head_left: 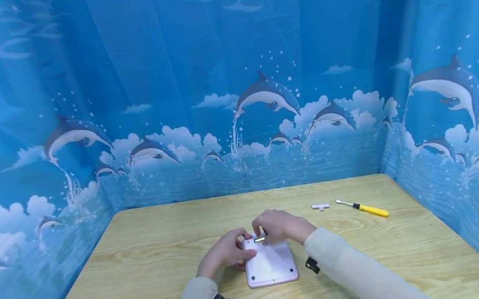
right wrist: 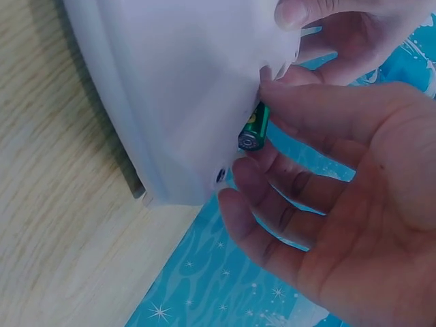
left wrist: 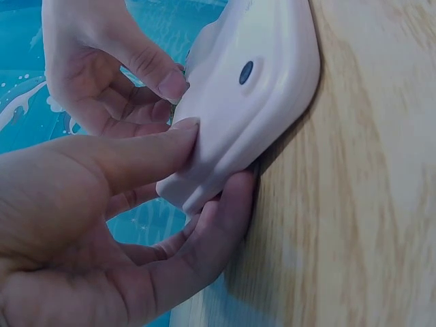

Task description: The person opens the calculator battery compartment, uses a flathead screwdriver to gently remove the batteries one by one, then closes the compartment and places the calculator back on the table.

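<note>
Head view bright, even; wrist views dimmer, bluish, soft, shadow beside pale pink case [left wrist: 221, 105] on wood-grain tabletop [left wrist: 361, 184]

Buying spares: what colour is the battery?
Mostly green; the battery shows best in the right wrist view.

- Pale pink flat plastic device [head_left: 272, 267]: cut off, top edge, both wrist cams; face-down side hidden.
- Green cylindrical battery [right wrist: 253, 131]: one end hidden by R hand [right wrist: 334, 177]; print illegible.
- Cream cloth sleeves [head_left: 361, 265]: cut off, btm, head cam.

Lt wood-grain tbl [head_left: 154, 263] w/ blue curtains [head_left: 130, 57] on 3 sides, printed w/ dolphins [head_left: 266, 96], clouds [head_left: 180, 140] & water [head_left: 171, 184].
</note>
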The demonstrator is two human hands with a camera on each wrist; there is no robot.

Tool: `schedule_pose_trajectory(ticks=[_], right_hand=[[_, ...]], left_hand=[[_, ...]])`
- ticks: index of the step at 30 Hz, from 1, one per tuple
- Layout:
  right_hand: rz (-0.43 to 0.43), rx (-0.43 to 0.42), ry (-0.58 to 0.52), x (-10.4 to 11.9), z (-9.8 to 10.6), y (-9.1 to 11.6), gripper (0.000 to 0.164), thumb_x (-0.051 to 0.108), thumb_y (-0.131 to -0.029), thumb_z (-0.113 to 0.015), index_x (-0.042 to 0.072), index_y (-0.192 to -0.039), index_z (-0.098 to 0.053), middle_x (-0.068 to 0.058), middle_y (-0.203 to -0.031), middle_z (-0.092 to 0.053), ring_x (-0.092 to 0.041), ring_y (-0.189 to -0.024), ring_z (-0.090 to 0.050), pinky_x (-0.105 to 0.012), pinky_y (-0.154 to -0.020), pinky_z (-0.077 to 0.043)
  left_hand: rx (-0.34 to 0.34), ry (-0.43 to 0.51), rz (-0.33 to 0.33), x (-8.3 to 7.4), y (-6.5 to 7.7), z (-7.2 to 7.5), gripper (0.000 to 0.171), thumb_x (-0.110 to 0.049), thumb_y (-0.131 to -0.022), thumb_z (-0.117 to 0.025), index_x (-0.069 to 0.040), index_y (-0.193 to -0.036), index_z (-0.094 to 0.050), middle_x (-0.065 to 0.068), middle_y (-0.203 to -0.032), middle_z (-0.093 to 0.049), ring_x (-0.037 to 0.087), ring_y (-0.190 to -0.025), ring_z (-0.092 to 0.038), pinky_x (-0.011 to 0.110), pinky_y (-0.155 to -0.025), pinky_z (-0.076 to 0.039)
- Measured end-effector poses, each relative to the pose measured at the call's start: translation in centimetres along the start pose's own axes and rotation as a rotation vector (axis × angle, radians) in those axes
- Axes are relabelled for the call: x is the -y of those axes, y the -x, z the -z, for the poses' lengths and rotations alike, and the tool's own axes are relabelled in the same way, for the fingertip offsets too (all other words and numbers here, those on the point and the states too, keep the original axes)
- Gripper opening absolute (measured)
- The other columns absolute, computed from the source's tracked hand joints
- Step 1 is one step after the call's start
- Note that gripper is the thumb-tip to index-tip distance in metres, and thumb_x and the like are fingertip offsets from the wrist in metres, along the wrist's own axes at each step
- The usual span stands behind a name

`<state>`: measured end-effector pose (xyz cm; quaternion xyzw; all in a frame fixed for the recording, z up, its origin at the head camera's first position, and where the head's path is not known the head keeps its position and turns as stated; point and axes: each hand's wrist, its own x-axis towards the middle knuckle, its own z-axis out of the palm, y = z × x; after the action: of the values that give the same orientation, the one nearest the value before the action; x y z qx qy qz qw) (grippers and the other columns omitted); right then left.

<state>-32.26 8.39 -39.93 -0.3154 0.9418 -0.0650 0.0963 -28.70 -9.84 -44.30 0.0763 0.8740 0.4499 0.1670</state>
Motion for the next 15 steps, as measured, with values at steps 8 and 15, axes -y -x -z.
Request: schedule_pose_trajectory(ticks=[8, 15], right_hand=[[-0.001, 0.000, 0.010, 0.07, 0.06, -0.03, 0.016, 0.014, -0.086, -0.082, 0.015, -0.100, -0.073, -0.004, -0.100, -0.075, -0.015, -0.085, -0.067, -0.029, -0.077, -0.059], [-0.001, 0.015, 0.006, -0.04, 0.02, -0.11, 0.016, 0.015, -0.088, -0.082, 0.016, -0.100, -0.072, -0.003, -0.101, -0.074, -0.014, -0.085, -0.066, -0.029, -0.080, -0.059]], left_hand=[[-0.003, -0.007, 0.000, 0.05, -0.11, -0.02, 0.023, -0.013, -0.093, -0.077, -0.013, -0.111, -0.063, 0.011, -0.088, -0.056, 0.022, -0.072, -0.062, 0.030, -0.059, -0.063], [-0.001, 0.007, -0.004, -0.11, 0.07, -0.04, 0.023, -0.011, -0.093, -0.076, -0.011, -0.111, -0.062, 0.011, -0.087, -0.056, 0.022, -0.072, -0.062, 0.031, -0.059, -0.063]])
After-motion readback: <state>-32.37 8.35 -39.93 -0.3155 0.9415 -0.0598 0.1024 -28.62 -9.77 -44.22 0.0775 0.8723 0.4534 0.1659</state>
